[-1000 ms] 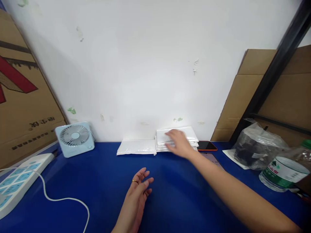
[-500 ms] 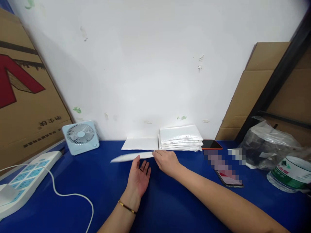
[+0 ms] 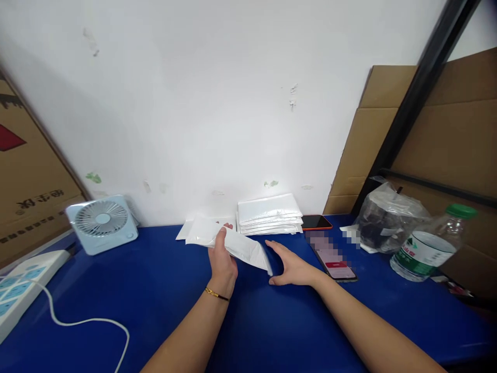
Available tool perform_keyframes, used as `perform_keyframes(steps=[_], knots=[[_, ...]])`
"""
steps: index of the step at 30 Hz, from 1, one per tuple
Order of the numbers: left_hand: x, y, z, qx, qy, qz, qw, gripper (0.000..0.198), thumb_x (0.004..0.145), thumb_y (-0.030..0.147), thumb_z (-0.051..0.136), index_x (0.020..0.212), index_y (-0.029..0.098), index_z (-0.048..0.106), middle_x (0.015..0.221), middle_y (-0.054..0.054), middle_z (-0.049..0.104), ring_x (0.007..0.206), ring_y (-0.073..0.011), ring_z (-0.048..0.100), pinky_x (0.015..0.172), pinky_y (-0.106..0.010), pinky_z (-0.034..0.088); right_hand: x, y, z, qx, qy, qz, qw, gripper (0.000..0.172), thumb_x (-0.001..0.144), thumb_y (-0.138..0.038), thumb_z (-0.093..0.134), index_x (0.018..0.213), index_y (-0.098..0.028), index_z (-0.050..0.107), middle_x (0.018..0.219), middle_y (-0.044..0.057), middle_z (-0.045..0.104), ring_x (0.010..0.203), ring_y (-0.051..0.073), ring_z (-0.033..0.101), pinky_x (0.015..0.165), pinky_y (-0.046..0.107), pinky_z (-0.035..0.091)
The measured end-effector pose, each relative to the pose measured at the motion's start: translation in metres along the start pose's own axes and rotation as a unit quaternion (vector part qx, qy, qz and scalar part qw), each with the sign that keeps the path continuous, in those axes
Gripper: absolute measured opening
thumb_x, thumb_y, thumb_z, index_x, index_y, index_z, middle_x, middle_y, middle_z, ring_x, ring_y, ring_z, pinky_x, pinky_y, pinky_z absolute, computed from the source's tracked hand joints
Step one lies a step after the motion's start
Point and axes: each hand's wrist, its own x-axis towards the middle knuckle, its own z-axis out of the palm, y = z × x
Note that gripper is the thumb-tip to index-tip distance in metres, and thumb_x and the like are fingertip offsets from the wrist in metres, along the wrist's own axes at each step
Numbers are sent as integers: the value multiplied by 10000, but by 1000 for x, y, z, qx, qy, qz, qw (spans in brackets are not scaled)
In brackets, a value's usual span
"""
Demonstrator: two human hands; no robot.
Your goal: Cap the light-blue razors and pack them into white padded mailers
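Note:
A white padded mailer [image 3: 243,247] is tilted above the blue table, its right end lower and bent. My left hand [image 3: 223,261] is closed on its near edge, thumb on top and fingers beneath. Just right of the mailer's right end, my right hand [image 3: 289,265] is open, thumb and fingers apart, holding nothing. Behind, against the wall, lies a stack of white padded mailers [image 3: 267,210]. Left of that stack a flat white piece [image 3: 184,231] lies on the table, mostly hidden behind the held mailer.
A blue fan [image 3: 103,220] and a white power strip [image 3: 29,290] with a cable stand at left. To the right lie an orange-edged phone [image 3: 316,222], a lit phone [image 3: 337,267], a bagged dark container [image 3: 382,217] and a water bottle [image 3: 423,254]. Cardboard [image 3: 368,129] leans behind.
My left hand has taken hold of the mailer, which has turned broad side to view. My right hand has let go and moved right, opening. The view has shifted right.

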Motion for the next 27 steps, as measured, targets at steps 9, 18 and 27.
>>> perform_keyframes(steps=[9,18,27], knots=[[-4,9,17,26,-64,18,997,365,734,266,636,1089,238,552,1119,-32,583,1035,-183,561,907,-322,447,6,5,2,3,-12,8,1000,1170,452,-557,737,1405,-203,158,1432,137,231,1307,324,190,1040,476,215],[-14,21,18,59,-71,34,995,314,739,296,621,1038,214,568,1132,-48,579,1071,-209,543,935,-347,421,17,-7,14,-120,25,-42,992,843,633,-535,641,1347,-223,322,1370,100,374,1281,284,278,1067,474,135],[-10,63,25,102,-88,100,986,325,738,338,598,1018,178,568,1049,-63,614,1061,-215,544,920,-344,429,14,-9,4,-160,-25,-51,985,651,738,-643,462,1295,-310,410,1384,48,364,1267,274,312,1040,450,227]])
